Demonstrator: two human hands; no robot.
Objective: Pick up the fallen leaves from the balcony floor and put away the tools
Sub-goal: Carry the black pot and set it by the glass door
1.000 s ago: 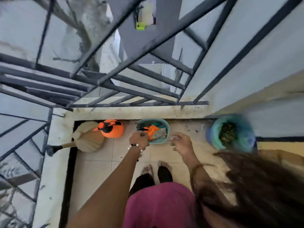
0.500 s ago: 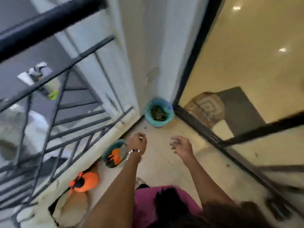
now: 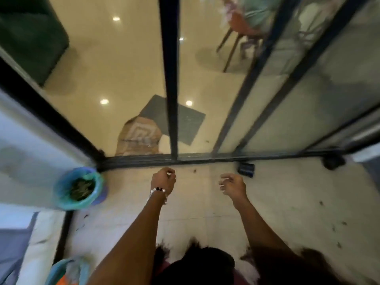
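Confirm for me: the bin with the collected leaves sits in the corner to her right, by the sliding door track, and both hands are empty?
Not quite. The head view shows the leaf-filled bin in the corner to her left, by the sliding door track. Both the left hand and right hand look empty.

— Where are the arms?
— Both reach out in front, bare. The left hand (image 3: 163,178) has beads on its wrist.
— What are the fingers (image 3: 223,178) doing?
— They curl in loosely on the right hand (image 3: 233,185). The left may pinch something tiny; it's too blurry to tell.
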